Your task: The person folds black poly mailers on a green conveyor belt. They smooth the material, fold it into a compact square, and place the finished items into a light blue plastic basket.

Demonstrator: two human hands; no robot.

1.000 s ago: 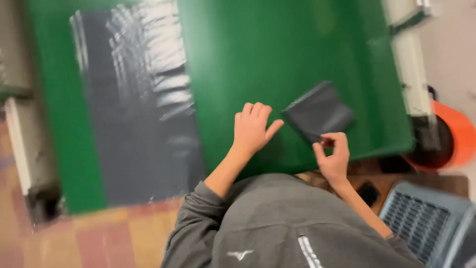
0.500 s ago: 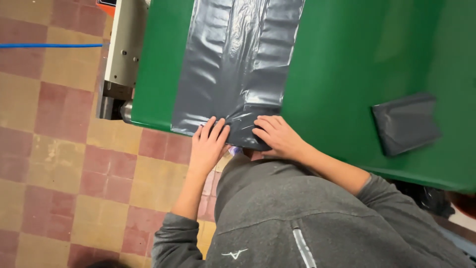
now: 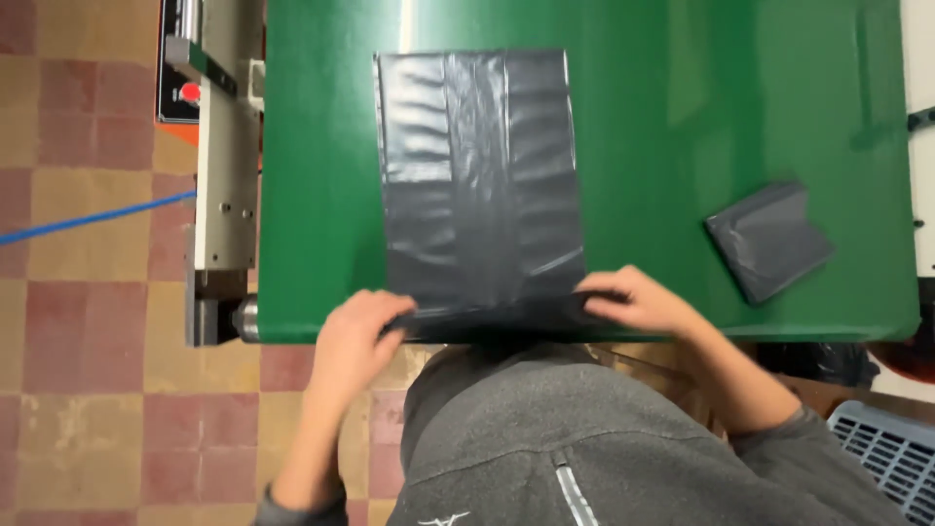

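At the near edge of the green worktop [image 3: 321, 195], the left hand [image 3: 355, 331] and right hand [image 3: 633, 300] each pinch a corner of the flat grey plastic bag [image 3: 477, 185].

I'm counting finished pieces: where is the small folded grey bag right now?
In the head view, the folded grey bag lies on the green table at its right side, apart from the flat grey bag and the right hand.
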